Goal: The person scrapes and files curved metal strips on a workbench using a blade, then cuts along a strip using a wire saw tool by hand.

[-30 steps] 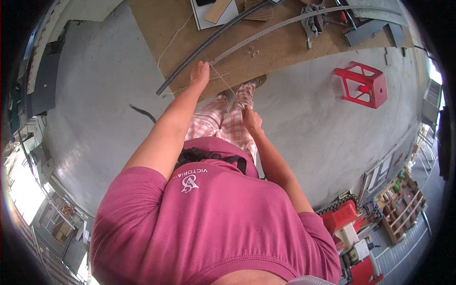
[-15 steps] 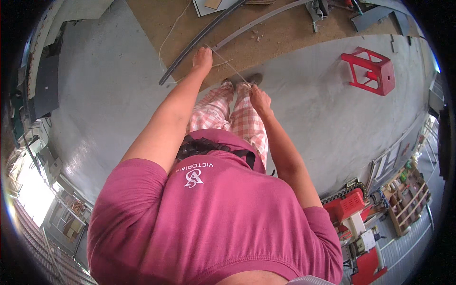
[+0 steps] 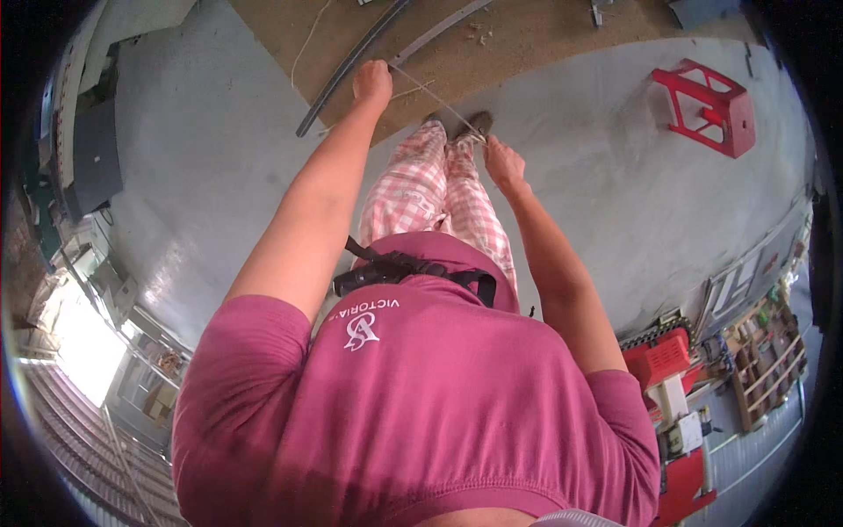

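Observation:
A thin pale string (image 3: 436,99) stretches in a straight slanting line between my two hands, in front of my shoes. My left hand (image 3: 372,83) is closed on its far end, right beside the near end of a long grey strip (image 3: 439,31); whether it also grips that strip is hidden. Lower and to the right, my right hand (image 3: 505,164) pinches the string's other end, where a small loose tuft shows. Just left of my left hand, a dark curved strip (image 3: 338,83) lies over the edge of a brown sheet (image 3: 518,57).
A red plastic stool (image 3: 738,127) lies tipped on the grey floor (image 3: 597,184) to the right. Red machinery (image 3: 663,358) and a wooden compartment rack (image 3: 768,373) stand at the lower right. Dark panels (image 3: 97,158) lean at the left. Debris (image 3: 481,33) dots the brown sheet.
My right hand has moved to the right, away from my left hand, and the string between them spans a longer stretch. The whole view has shifted slightly.

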Demonstrator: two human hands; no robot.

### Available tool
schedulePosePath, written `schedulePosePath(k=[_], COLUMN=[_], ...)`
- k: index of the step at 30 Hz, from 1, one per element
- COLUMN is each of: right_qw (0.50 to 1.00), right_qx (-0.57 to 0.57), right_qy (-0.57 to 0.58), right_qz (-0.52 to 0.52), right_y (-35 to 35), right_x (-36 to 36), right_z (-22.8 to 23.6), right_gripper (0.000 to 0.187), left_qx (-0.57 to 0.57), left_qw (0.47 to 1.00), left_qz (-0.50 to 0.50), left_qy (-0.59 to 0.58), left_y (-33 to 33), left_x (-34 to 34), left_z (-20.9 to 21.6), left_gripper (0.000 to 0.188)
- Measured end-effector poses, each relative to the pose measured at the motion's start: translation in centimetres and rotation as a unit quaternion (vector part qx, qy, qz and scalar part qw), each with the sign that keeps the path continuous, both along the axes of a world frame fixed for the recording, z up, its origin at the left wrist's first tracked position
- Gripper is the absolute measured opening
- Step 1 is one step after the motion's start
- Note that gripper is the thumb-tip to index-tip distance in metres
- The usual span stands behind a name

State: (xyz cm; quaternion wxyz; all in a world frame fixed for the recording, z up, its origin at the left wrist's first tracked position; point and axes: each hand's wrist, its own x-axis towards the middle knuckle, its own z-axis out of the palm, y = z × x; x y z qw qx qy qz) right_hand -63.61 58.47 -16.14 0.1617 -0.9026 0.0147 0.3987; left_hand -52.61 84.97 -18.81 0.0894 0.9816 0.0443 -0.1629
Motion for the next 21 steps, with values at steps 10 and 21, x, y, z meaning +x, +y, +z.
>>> schedulePosePath(k=[10,21], right_qw=[0.999,1.0], right_qx=[0.029,0.012], right_qy=[-0.019,0.024], right_qz=[-0.008,0.005], right_y=[0.4,1.1], right_x=[1.4,1.6], right_z=[-0.2,-0.1], right_gripper=[0.02,0.02], left_qx=[-0.005,-0.003], left_qw=[0.999,1.0], left_qz=[0.039,0.018], left_qy=[0.007,-0.01], left_y=[0.1,0.1], left_x=[0.2,0.3], left_z=[0.2,0.5], left_gripper=[0.018,0.018])
